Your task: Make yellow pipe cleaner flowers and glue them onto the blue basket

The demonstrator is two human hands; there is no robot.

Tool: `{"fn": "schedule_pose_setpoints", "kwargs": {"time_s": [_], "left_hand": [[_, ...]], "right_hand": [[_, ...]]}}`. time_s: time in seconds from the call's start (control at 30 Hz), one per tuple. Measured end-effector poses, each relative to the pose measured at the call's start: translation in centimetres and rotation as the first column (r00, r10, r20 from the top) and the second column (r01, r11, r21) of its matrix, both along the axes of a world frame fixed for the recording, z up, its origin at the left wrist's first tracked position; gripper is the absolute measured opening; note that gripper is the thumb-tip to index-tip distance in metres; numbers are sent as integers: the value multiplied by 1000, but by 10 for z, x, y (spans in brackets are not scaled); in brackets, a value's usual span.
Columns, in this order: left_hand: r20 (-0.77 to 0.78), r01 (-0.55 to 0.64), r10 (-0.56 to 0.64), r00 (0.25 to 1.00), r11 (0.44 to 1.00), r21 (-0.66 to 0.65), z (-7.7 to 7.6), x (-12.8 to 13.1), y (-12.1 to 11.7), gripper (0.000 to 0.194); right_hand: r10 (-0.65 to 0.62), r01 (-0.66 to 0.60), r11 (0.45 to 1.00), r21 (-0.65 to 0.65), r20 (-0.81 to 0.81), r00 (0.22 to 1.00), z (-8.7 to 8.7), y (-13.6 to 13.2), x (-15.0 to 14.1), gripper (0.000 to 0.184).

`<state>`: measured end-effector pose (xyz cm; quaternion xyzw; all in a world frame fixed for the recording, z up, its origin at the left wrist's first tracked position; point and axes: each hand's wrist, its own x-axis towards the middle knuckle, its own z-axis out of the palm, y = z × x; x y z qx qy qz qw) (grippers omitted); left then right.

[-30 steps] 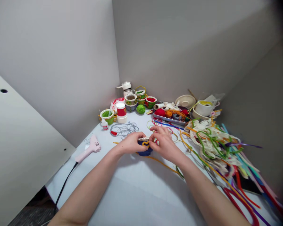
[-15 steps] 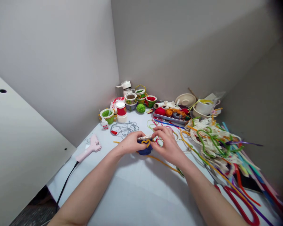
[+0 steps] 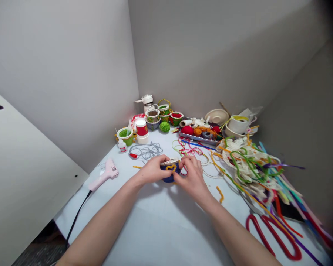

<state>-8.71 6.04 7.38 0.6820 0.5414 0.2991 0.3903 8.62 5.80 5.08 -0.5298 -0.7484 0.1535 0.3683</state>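
Note:
A small dark blue yarn basket (image 3: pixel 168 178) with a white lace rim hangs just over the table between my hands. On its near side a yellow pipe-cleaner heart (image 3: pixel 171 168) lies against the blue. My left hand (image 3: pixel 154 169) grips the basket's left side, thumb in front and fingers behind. Curled round the right side is my right hand (image 3: pixel 191 173), its thumb by the heart's lower edge and its fingertips at the rim. Whether it presses the heart or only the wall, I cannot tell. A short yellow pipe-cleaner piece (image 3: pixel 220 194) lies beside my right forearm.
At left sits a pink glue gun (image 3: pixel 107 175) with a black cord. Finished baskets (image 3: pixel 153 115) and a glue bottle (image 3: pixel 122 146) stand behind. Red-handled scissors (image 3: pixel 280 236) lie at right, near heaped lace and pipe cleaners (image 3: pixel 246 162). A yarn tray (image 3: pixel 199 136) is at the back.
My right hand has drawn lower, its thumb now by the heart's bottom and its fingers more curled. The yellow strand below the basket has shifted from view; my forearm uncovers more of the scissors.

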Motion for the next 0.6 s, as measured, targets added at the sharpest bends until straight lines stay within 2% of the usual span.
{"fn": "schedule_pose_setpoints", "kwargs": {"time_s": [0.33, 0.6], "left_hand": [[0, 48, -48, 999, 998, 38, 5, 1, -3, 31], [28, 49, -51, 998, 997, 52, 0, 2, -5, 29]], "right_hand": [[-74, 75, 997, 19, -42, 996, -5, 1, -1, 25], [-79, 76, 995, -58, -54, 995, -10, 1, 0, 31]]}}
